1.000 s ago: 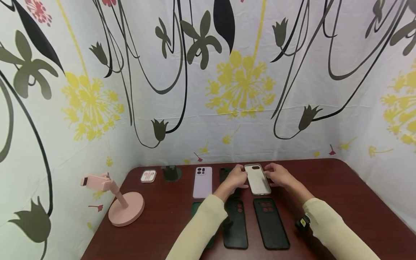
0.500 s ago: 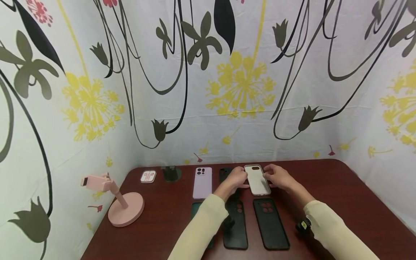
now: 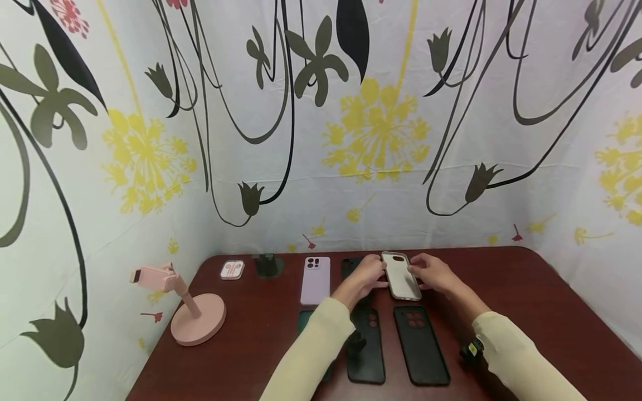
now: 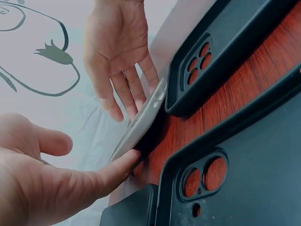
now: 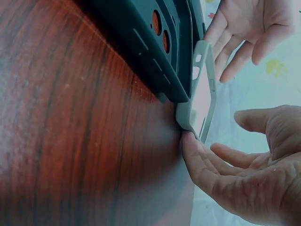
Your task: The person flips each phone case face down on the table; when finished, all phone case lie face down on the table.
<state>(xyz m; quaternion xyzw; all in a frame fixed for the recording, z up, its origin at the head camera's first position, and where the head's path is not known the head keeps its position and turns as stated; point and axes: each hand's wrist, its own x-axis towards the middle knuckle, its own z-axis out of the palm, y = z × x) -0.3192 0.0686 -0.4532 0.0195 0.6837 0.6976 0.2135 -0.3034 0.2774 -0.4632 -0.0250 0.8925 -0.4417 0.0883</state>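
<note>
A cream phone case (image 3: 401, 278), hollow side up, lies between my two hands near the back of the table. My left hand (image 3: 370, 272) is at its left side; in the left wrist view, a fingertip touches the case's edge while the thumb stands apart. At the opposite side is my right hand (image 3: 435, 273), its fingertips against the lower edge in the right wrist view and its thumb held away. That view shows the case (image 5: 200, 94) tilted. Behind my left hand, a dark phone case (image 3: 349, 266) is partly hidden.
Nearer me lie two black phone cases, one at the right (image 3: 422, 345) and one in the middle (image 3: 368, 356), plus a green case partly under my left sleeve. Further left are a lilac case (image 3: 316, 281), a dark stand (image 3: 268, 267), an earphone box (image 3: 232, 269) and a pink phone stand (image 3: 198, 320).
The head view has shifted slightly, moving everything a little to the right. Both hands stay beside the cream phone case, whose far end seems slightly higher.
</note>
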